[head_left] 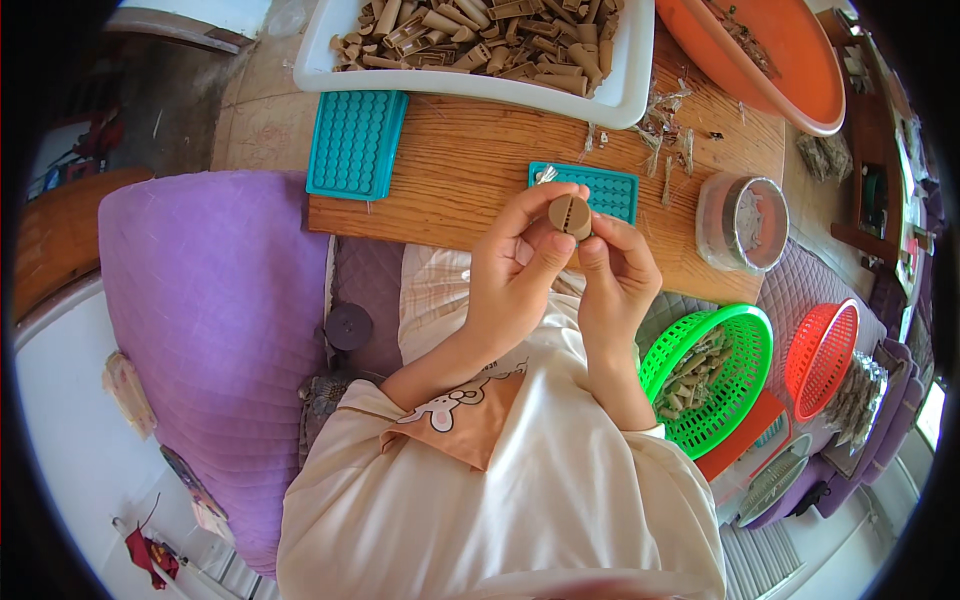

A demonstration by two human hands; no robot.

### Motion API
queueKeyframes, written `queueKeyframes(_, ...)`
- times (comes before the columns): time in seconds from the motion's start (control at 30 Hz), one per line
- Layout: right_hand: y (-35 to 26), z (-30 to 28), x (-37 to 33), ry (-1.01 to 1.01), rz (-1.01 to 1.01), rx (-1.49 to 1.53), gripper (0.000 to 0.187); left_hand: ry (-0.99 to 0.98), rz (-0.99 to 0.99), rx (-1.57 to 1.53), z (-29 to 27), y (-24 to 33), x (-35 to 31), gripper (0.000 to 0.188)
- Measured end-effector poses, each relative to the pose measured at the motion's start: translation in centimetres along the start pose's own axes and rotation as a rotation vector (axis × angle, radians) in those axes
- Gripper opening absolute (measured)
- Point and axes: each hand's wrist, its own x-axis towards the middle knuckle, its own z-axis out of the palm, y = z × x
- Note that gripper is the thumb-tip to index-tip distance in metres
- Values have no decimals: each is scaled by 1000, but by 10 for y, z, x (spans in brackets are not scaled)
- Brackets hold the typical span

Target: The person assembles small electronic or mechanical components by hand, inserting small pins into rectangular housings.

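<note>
A small round brown plastic part (569,214) with a toothed slot across its end is pinched between my two hands, above the table's near edge. My left hand (520,260) has thumb and fingers closed on its left side. From the right, my right hand (618,270) grips it with thumb and forefinger. Just behind the hands lies a teal tray (612,192) with rows of small round cells, partly hidden by my fingers. A small silvery-white piece (546,174) rests at its left corner.
On the wooden table (450,150) are a white bin (640,70) of brown plastic parts, a stack of teal trays (352,145), thin loose strands (660,125), an orange basin (810,90) and a round clear container (712,220). Right of me stand green (757,345) and red (838,335) baskets.
</note>
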Motion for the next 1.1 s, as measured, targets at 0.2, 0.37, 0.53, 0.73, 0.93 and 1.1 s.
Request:
queueKeyframes(0.2, -4, -3, 2, -107, -76, -371, 19, 44, 104, 257, 10, -2, -1, 33)
queueKeyframes(0.37, -14, -2, -1, -339, 57, -556, 17, -27, 304, 553, 1, -15, 4, 37)
queueKeyframes(0.53, 8, -7, -7, -238, -64, -586, 20, -28, 149, 392, 8, -19, 5, 37)
queueKeyframes(0.73, -20, -29, 19, -404, 210, -502, 22, -57, -49, 58, -1, -30, 10, 36)
queueKeyframes(0.93, -41, -134, 78, 44, -41, -939, 15, -21, -223, -76, -25, -8, 17, 38)
queueKeyframes(1.1, -30, -202, 112, 50, 18, -1339, 15, -67, -392, -231, -18, -14, 21, 37)
